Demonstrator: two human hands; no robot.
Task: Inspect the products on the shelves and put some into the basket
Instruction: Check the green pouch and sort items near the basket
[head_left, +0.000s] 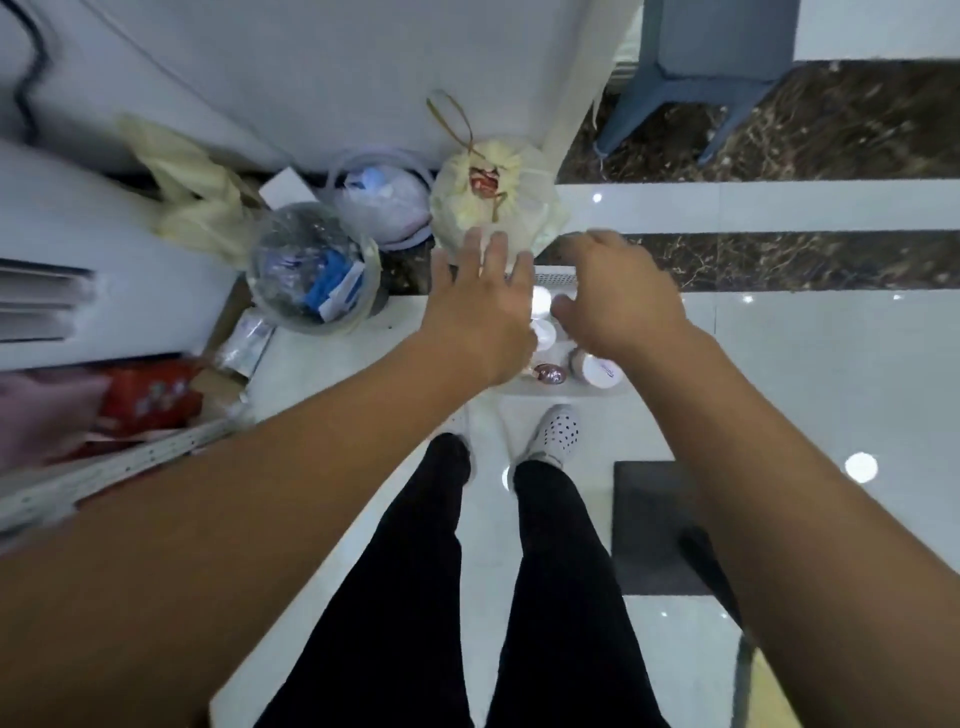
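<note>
Both hands reach down and forward, side by side with a narrow gap between them. The left hand (480, 306) is spread flat, fingers straight and apart, holding nothing; its fingertips overlap the lower edge of a pale yellow gauze pouch (493, 200) tied with a thin golden cord, though whether they touch it I cannot tell. The right hand (621, 299) hangs with its fingers bent loosely downward, and what lies under the palm is hidden, so I cannot tell whether it grips anything.

Under the hands stands a white plastic basket (556, 275) on the glossy white tiled floor (805, 353), only its slotted far rim and near edge showing. Inside it, just below the right wrist, lies a round white jar (597, 368), and beside that a small shiny pink ball (549, 373).

The largest thing around is a white shelf unit (78, 218) at the left, with a red packet (150, 397) on its lower level. Near its corner sits a clear round plastic tub (311, 270) filled with blue and white sachets, and behind it a second round clear container (384, 192). A blue-grey metal stand (696, 78) rises at the upper right over a dark marbled floor strip (831, 260). Below, black trousers and white perforated clogs (556, 434) stand just behind the basket, beside a dark grey mat (654, 525).
</note>
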